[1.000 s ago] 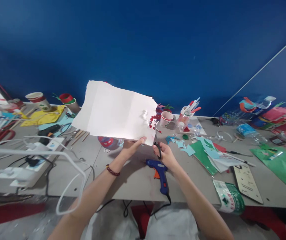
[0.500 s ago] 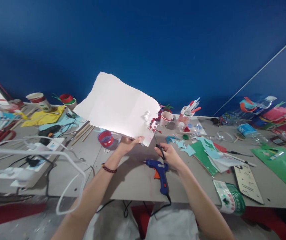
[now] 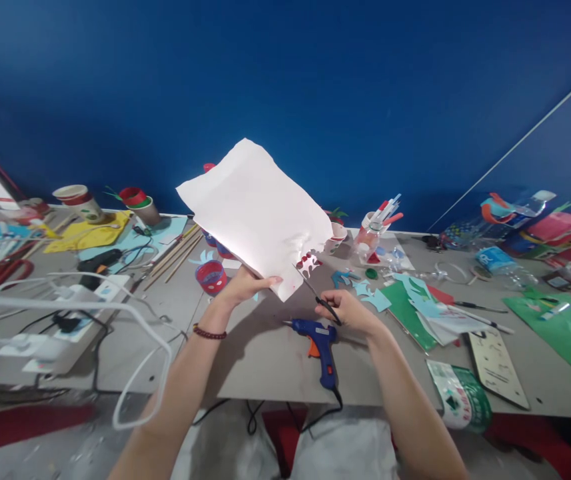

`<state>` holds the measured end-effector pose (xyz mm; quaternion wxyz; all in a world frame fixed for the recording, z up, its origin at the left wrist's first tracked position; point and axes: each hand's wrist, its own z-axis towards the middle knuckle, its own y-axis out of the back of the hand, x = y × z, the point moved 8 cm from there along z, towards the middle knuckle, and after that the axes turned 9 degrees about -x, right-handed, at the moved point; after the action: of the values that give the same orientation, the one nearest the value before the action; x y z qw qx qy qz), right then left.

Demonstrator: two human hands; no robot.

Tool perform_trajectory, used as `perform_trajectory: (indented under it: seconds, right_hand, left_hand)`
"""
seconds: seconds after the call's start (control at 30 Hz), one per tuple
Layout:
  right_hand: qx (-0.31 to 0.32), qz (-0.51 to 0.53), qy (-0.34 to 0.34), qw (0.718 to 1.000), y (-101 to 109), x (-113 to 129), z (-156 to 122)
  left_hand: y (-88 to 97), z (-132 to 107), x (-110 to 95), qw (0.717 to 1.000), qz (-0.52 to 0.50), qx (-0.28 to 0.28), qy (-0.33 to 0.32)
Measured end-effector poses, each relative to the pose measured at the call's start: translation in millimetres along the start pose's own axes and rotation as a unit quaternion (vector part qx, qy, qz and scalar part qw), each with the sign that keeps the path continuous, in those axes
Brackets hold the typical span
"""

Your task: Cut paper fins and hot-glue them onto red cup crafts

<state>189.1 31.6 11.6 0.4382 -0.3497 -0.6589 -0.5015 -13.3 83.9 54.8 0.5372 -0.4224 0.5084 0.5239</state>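
Note:
A large sheet of white paper (image 3: 260, 207) is raised above the table, its lower edge pinched in my left hand (image 3: 248, 287). My right hand (image 3: 345, 310) grips a pair of scissors (image 3: 326, 305) by the dark handles, and the blades meet the paper's lower right part. Around that spot the edge is jagged, with a partly cut piece showing red marks (image 3: 308, 263). Below the scissors a blue hot glue gun (image 3: 321, 347) lies on the table. Left of my left hand stands a red and blue cup (image 3: 210, 277).
A white power strip (image 3: 80, 327) with looping cables occupies the left side. Wooden sticks (image 3: 178, 253) lie behind it. To the right are a jar of pens (image 3: 372, 230), blue paper scraps (image 3: 376, 299), a green sheet (image 3: 558, 327) and plastic bottles (image 3: 502, 263).
The white paper has turned and tilted, its far left corner swinging up and to the right. My left hand has shifted slightly left, and my right hand with the scissors slightly right and down.

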Motion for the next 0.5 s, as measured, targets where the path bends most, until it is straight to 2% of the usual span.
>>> perform_trajectory:
  seconds: [0.2,0.37,0.5]
  right_hand:
    - [0.035,-0.003,0.000,0.999,-4,6,-5]
    - [0.078,0.003,-0.009,0.997,-7,-4,-4]
    - [0.042,0.021,-0.004,0.999,-10,-10,0]
  left_hand:
    - [-0.7,0,0,0.998,-0.041,0.045,0.014]
    - [-1.0,-1,0,0.996,-0.050,0.055,0.053]
    - [-0.9,-1,2,0.993,-0.083,0.023,0.077]
